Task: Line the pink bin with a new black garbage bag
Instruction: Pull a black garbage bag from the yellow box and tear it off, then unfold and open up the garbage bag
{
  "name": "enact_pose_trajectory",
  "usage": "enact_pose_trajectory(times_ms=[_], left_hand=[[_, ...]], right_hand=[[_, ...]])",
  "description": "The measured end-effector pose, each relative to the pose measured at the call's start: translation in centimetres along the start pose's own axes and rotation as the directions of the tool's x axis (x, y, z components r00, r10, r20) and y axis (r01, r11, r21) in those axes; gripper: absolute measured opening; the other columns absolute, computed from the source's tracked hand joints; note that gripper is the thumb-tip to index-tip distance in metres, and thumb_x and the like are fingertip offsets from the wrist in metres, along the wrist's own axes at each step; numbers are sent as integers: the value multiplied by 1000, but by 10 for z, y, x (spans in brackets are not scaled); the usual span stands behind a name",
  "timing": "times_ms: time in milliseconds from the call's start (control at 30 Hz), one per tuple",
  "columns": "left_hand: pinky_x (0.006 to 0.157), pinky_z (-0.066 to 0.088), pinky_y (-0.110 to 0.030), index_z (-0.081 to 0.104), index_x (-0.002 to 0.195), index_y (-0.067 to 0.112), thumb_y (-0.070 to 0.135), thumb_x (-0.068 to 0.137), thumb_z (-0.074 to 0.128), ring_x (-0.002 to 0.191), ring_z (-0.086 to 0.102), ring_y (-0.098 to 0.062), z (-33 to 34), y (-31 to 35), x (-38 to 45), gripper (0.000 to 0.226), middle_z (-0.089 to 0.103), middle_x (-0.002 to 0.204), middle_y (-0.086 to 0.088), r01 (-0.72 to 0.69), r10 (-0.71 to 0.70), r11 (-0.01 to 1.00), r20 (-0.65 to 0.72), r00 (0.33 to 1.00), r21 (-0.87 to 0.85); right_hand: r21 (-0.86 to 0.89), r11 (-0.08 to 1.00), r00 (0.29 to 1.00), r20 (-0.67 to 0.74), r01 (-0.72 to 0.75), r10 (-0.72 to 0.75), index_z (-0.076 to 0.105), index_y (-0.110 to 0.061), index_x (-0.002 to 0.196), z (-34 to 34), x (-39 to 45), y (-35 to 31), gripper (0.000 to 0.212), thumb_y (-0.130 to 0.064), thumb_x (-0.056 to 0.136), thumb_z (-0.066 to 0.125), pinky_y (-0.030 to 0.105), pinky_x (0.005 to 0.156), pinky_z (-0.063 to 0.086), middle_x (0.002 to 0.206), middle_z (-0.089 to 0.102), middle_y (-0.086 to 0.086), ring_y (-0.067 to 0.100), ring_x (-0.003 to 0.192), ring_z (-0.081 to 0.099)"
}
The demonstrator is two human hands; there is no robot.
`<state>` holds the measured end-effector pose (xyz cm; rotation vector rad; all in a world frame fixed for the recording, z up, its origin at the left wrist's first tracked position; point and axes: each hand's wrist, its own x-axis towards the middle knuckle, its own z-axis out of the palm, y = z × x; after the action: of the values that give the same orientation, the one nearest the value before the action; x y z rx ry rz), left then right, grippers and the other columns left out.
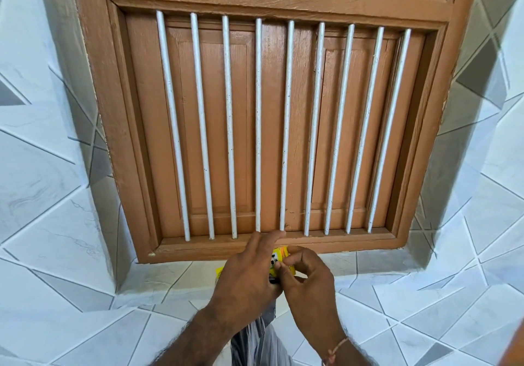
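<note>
A yellow packet [279, 254] of bags rests on the tiled window sill, mostly hidden by my hands. My left hand [246, 278] lies over it and grips it, fingers reaching towards the window frame. My right hand [309, 286] pinches the packet's right end between thumb and forefinger. A glossy black garbage bag [256, 337] hangs down from between my hands towards the bottom edge. The pink bin is not in view.
A brown wooden window [215, 127] with closed shutters and white vertical bars [258, 124] fills the upper view. White and grey patterned tiles [56, 252] cover the wall and the sill [368, 263] around it.
</note>
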<state>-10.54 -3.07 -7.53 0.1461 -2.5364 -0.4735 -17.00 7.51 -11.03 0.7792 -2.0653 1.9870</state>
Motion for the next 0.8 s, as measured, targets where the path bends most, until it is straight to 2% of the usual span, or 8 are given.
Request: enact_pose_trajectory(times_ms=[100,200,367,433,533,633,733,800], left_hand=[[87,50,-27,23,141,41,43,79,67,112,56,-12,2,-2,2,77,42,140,12,7,-7,999,18,1000,42],[93,46,-26,32,140,40,43,76,71,119,53,-11,0,-11,-2,75,47,139,13,79,-79,997,28,996,21],[75,43,-17,62,103,36,38,83,69,91,57,-1,-21,-44,-14,21,61,99,22,321,-339,929,-75,938,-184],[65,40,-15,65,86,33,33,87,65,79,59,-3,-32,-54,-14,1,65,83,18,363,-406,889,-114,907,-279],[59,43,-24,65,70,24,27,90,62,66,58,-10,-45,-59,-15,20,64,66,6,357,-493,811,-212,844,-464],[62,45,-23,63,72,24,31,92,58,70,58,-10,-53,-54,-14,22,64,72,3,388,-623,702,-251,741,-598],[62,41,-18,59,75,29,31,94,55,76,57,-7,-59,-49,-9,20,62,78,9,357,-701,624,-297,648,-695],[60,40,-18,59,77,27,32,95,53,74,56,-9,-61,-48,-4,19,61,77,9,322,-751,572,-324,575,-754]], right_hand=[[91,984,988,-9,-154,156,68,-11,70,1,5,4,14,-5,81,73,33,69,58,74,74,4,20,72,71],[145,925,925,-95,-353,368,69,-15,63,-5,19,36,19,-6,79,74,45,70,56,70,72,5,23,63,65],[18,866,827,-289,-500,483,69,-36,67,-19,61,116,8,-40,61,70,55,73,58,70,72,8,37,75,69],[-80,858,829,-316,-507,461,69,-28,67,-16,74,116,10,-38,67,69,55,75,58,75,73,13,41,77,68],[-252,838,860,-310,-485,405,68,-6,83,-10,81,105,27,-33,81,71,43,84,53,90,73,21,43,93,65],[-384,815,894,-291,-435,340,65,-2,91,-9,81,98,38,-38,80,74,40,84,47,98,71,22,42,99,62],[-310,889,926,-280,-336,253,64,-4,101,-3,63,79,52,-50,78,71,39,92,44,109,67,19,36,106,58],[-52,975,973,-96,-216,210,64,-11,109,4,33,53,73,-73,70,62,37,94,46,113,67,11,27,110,60]])
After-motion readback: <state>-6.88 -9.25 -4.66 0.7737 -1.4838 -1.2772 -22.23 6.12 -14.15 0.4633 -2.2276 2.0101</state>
